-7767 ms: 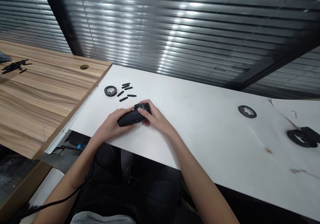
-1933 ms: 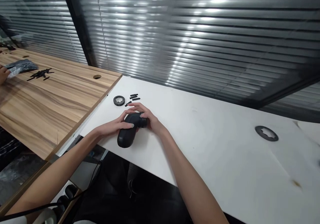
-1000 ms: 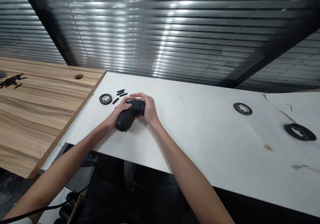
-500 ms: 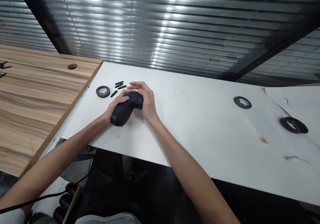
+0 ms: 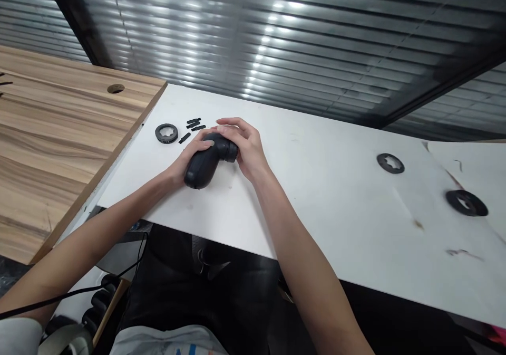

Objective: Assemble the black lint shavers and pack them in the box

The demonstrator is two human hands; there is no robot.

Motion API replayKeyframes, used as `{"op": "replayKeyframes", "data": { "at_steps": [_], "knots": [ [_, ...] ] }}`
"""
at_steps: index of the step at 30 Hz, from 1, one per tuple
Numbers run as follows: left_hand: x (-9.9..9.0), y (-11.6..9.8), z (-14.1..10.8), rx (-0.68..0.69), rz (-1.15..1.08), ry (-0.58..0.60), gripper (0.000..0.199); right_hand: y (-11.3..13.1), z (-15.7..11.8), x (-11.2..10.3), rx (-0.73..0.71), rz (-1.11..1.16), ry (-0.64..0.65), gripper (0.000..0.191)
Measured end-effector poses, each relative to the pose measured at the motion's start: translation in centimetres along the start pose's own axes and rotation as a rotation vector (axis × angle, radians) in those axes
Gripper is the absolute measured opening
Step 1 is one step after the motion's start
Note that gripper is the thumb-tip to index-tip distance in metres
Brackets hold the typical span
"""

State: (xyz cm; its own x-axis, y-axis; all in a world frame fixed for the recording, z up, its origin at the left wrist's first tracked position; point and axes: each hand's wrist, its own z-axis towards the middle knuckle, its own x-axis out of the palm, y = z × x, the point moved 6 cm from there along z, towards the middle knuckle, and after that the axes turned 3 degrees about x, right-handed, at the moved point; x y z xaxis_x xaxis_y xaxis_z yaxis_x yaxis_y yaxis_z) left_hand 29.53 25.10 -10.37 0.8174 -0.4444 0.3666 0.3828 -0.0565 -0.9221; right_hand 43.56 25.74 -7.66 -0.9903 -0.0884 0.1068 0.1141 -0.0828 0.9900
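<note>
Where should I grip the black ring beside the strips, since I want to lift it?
Pinch the black ring by its outer rim from the near-left side, thumb in the star-shaped hole: it lies flat on the white desk, with black strips to its right.

Matte black is displayed by the handheld device (image 5: 205, 168), the ring (image 5: 166, 133) and the small strips (image 5: 193, 124), all set against a white tabletop (image 5: 316, 197) marked by a brown stain (image 5: 418, 224) and dark scuffs (image 5: 462, 252). Warm brown streaked grain is carried by the wooden desk (image 5: 59, 133), while silver-grey horizontal stripes are formed by the window blinds (image 5: 276, 38).
</note>
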Motion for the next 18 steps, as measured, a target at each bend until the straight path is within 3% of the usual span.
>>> {"op": "replayKeyframes", "data": {
  "at_steps": [9, 18],
  "knots": [
    [0.8, -0.6, -0.4, 0.061, 0.122, 0.082, 0.036, -0.7, -0.1, 0.4, 0.148, 0.075, 0.019, 0.071],
    [1.2, -0.7, -0.6, 0.175, 0.232, 0.163, 0.033, -2.2, -0.4, 1.5, 0.299, 0.248, 0.049, 0.069]
  ]
}}
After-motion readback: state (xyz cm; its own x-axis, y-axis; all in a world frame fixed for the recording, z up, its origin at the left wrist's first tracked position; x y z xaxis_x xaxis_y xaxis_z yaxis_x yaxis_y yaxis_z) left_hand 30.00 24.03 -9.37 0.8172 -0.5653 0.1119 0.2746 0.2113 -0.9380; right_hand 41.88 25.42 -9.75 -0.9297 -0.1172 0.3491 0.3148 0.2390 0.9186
